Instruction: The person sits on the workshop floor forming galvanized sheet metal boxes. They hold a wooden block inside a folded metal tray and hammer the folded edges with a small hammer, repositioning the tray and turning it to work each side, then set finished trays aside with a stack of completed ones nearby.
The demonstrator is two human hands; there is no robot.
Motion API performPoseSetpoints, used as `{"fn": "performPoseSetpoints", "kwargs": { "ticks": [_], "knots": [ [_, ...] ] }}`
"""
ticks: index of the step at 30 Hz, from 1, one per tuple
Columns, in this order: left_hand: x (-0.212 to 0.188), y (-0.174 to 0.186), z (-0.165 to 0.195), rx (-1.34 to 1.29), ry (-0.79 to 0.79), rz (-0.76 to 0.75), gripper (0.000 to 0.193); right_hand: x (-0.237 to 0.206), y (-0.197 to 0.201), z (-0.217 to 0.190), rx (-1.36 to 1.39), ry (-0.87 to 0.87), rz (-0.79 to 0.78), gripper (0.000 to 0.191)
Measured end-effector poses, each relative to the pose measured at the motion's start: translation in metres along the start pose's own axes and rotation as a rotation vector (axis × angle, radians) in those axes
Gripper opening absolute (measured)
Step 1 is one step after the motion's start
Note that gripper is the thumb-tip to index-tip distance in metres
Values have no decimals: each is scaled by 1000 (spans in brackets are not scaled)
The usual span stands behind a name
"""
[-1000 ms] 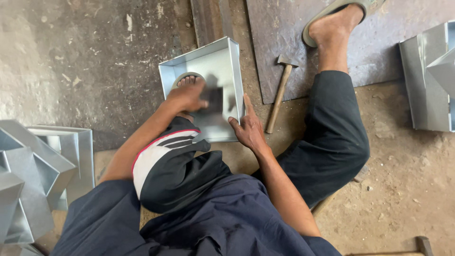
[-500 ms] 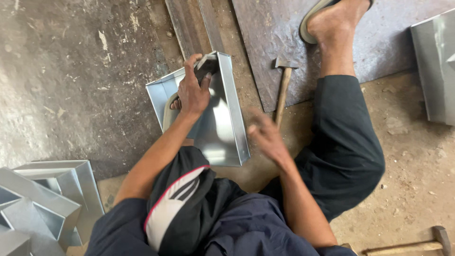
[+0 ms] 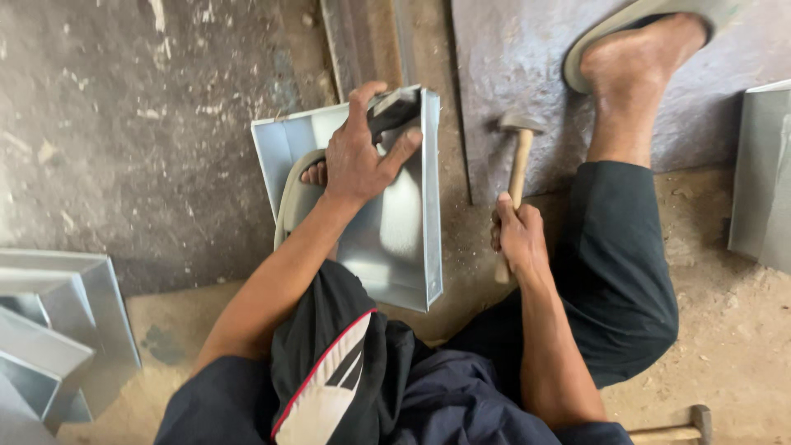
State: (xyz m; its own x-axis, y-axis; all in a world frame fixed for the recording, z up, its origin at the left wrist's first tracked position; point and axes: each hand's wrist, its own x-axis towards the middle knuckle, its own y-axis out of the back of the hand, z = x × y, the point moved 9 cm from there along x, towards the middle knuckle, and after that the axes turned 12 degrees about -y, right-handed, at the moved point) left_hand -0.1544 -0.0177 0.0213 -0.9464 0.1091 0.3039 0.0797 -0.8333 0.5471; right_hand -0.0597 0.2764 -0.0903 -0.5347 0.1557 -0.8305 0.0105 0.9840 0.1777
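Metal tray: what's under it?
A sandalled foot pokes out under the metal tray at its left edge. The left hand grips the tray's top. The rest beneath is hidden.

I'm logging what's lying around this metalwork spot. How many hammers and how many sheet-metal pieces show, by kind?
Hammers: 2, one gripped by the right hand, one hammer at the lower right edge.
Sheet-metal tray held by the left hand: 1.
Other folded sheet-metal pieces: 2 groups, at left and at right.
Total: 5.
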Motion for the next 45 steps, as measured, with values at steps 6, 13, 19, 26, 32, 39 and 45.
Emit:
{"fn": "performPoseSetpoints", "kwargs": {
  "ticks": [6,13,19,26,32,39,45],
  "knots": [
    [11,-2,13,77,76,-36,80,-42,-7,-40,-174,151,-167,44],
    [18,-5,13,-56,176,-38,72,-34,19,-95,-17,166,-172,44],
    [16,-6,8,12,257,-67,72,-36,12,-105,-181,96,-160,51],
    [18,-5,12,32,165,-45,72,-25,20,-100,-263,112,-103,57],
    [19,-7,9,19,207,-84,73,-23,12,-89,-341,40,-156,60],
    [18,-6,12,-1,166,-75,72,-36,6,-94,-288,48,-162,59],
    [17,-7,8,13,207,-85,73,-28,0,-76,-236,54,-200,55]
  ]
}}
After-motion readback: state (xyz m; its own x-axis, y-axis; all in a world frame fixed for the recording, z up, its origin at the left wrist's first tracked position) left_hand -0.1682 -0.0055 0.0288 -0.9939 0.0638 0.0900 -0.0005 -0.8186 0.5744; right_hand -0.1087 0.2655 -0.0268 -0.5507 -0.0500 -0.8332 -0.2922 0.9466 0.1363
